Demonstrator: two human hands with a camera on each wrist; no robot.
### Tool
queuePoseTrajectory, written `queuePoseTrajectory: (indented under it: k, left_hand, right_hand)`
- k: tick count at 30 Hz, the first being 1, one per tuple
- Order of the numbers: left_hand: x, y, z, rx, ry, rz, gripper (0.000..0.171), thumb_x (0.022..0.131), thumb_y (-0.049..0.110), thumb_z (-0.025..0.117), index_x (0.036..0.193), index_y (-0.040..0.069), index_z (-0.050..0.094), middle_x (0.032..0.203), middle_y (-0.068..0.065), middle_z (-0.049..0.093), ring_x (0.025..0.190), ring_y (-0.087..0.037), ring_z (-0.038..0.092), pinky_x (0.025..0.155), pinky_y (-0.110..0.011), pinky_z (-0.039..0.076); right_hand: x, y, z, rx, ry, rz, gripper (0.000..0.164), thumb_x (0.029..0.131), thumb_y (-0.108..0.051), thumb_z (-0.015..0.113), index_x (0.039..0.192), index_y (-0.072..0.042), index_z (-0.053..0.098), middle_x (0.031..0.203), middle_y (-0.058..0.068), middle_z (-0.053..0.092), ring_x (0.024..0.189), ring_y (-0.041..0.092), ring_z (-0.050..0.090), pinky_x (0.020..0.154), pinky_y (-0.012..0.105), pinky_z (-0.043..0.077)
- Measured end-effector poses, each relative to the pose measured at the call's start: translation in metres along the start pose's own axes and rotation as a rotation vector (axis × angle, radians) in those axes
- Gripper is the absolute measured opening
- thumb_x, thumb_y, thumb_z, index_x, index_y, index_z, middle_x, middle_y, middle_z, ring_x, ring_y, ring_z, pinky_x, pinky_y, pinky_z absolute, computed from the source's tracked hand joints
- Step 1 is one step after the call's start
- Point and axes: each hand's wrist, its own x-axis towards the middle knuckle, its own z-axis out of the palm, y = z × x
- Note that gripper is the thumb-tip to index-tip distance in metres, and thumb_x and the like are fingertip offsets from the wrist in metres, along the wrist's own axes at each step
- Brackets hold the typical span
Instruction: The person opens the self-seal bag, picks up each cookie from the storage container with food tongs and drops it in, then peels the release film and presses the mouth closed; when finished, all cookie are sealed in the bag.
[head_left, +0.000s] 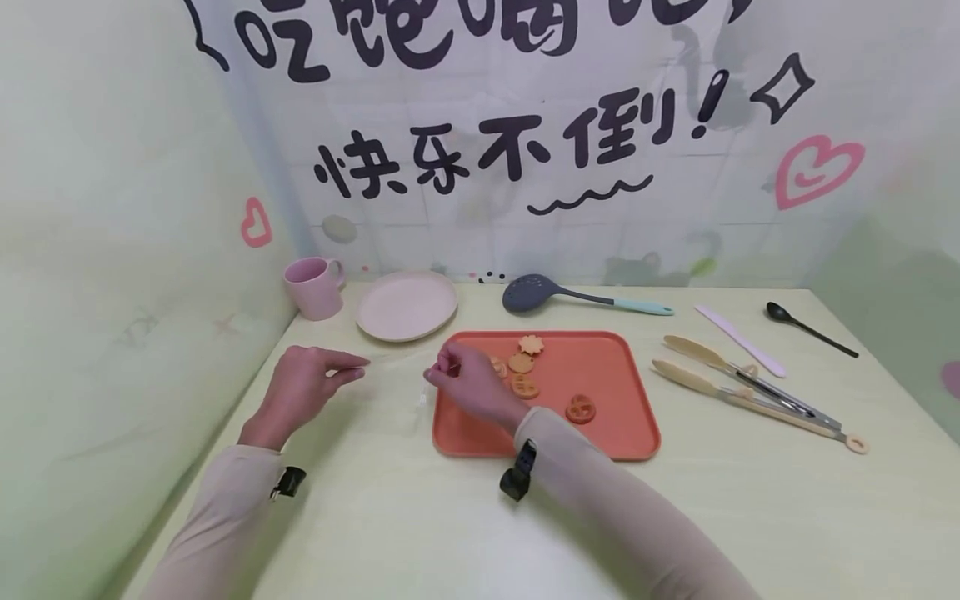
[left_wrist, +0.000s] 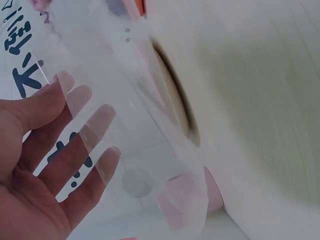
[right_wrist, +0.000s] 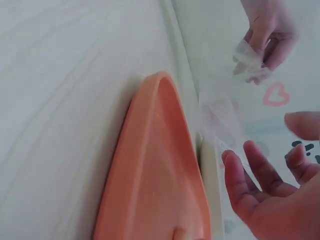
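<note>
Both hands (head_left: 390,379) pinch clear bag (head_left: 397,375) (beside tray (head_left: 622,400) edge).

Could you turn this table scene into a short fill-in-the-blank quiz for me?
1. The left hand and right hand stretch a clear plastic bag ____ them.
2. The biscuits lie on an ____ tray.
3. Left of the pale plate stands a pink ____.
4. Right of the tray lies a pair of ____, near a black spoon.

Missing words: between; orange; mug; tongs
</note>
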Motion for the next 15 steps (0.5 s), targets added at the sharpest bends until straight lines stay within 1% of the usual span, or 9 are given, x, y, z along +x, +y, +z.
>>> queuePoseTrajectory:
  k: [2,3,5,7,9,11,13,15]
  left_hand:
    - [0.002,0.002,0.000,0.003,0.025,0.022,0.016,0.083,0.016,0.081,0.099,0.016,0.082,0.090,-0.003,0.080,0.086,-0.026,0.076,0.070,-0.037,0.054]
    - [0.003,0.003,0.000,0.005,0.041,0.032,0.016,0.083,0.015,0.081,0.098,0.016,0.082,0.090,-0.003,0.080,0.084,-0.025,0.076,0.069,-0.037,0.054]
    - [0.004,0.004,0.000,-0.004,0.076,0.043,0.015,0.082,0.014,0.082,0.097,0.015,0.082,0.089,-0.004,0.080,0.081,-0.024,0.076,0.067,-0.034,0.054]
    - [0.005,0.005,-0.002,-0.022,0.116,0.053,0.014,0.081,0.013,0.083,0.095,0.013,0.083,0.087,-0.004,0.080,0.078,-0.023,0.077,0.065,-0.031,0.055]
    - [0.007,0.005,-0.004,-0.038,0.149,0.058,0.014,0.080,0.011,0.083,0.094,0.013,0.083,0.086,-0.004,0.080,0.076,-0.022,0.077,0.064,-0.026,0.053]
    - [0.008,0.005,-0.006,-0.063,0.176,0.062,0.014,0.080,0.009,0.084,0.093,0.012,0.083,0.086,-0.005,0.080,0.075,-0.022,0.077,0.064,-0.018,0.052]
    - [0.008,0.004,-0.009,-0.079,0.199,0.063,0.015,0.079,0.007,0.084,0.093,0.012,0.083,0.086,-0.005,0.080,0.076,-0.023,0.077,0.066,-0.008,0.048]
    - [0.008,0.004,-0.011,-0.105,0.208,0.056,0.016,0.079,0.004,0.083,0.093,0.011,0.083,0.086,-0.006,0.080,0.076,-0.025,0.077,0.066,-0.001,0.044]
  right_hand:
    - [0.006,0.001,0.005,-0.005,0.016,0.033,0.016,0.099,-0.023,0.065,0.090,-0.014,0.055,0.089,0.001,0.059,0.083,0.014,0.058,0.067,0.026,0.047]
    - [0.008,0.002,0.008,-0.016,0.011,0.041,0.012,0.098,-0.022,0.065,0.091,-0.015,0.058,0.088,0.001,0.059,0.079,0.014,0.056,0.065,0.025,0.045]
    - [0.011,0.002,0.012,-0.053,-0.008,0.058,0.006,0.098,-0.022,0.065,0.098,-0.015,0.064,0.083,0.001,0.060,0.072,0.014,0.055,0.060,0.025,0.044]
    - [0.012,0.001,0.016,-0.080,-0.029,0.075,0.009,0.099,-0.021,0.064,0.105,-0.015,0.068,0.077,0.002,0.059,0.065,0.014,0.052,0.056,0.025,0.042]
    - [0.012,0.000,0.019,-0.078,-0.040,0.105,0.014,0.099,-0.020,0.063,0.109,-0.015,0.070,0.077,0.003,0.059,0.061,0.014,0.051,0.054,0.025,0.041]
    - [0.011,-0.001,0.020,-0.060,-0.043,0.143,0.016,0.100,-0.021,0.062,0.112,-0.015,0.071,0.079,0.007,0.060,0.061,0.014,0.053,0.055,0.025,0.043]
    - [0.011,-0.002,0.020,-0.037,-0.042,0.173,0.016,0.100,-0.023,0.061,0.112,-0.018,0.071,0.085,0.012,0.064,0.062,0.015,0.056,0.056,0.025,0.045]
    - [0.011,-0.003,0.020,-0.025,-0.051,0.184,0.018,0.101,-0.025,0.061,0.114,-0.019,0.071,0.092,0.017,0.066,0.062,0.018,0.058,0.056,0.025,0.046]
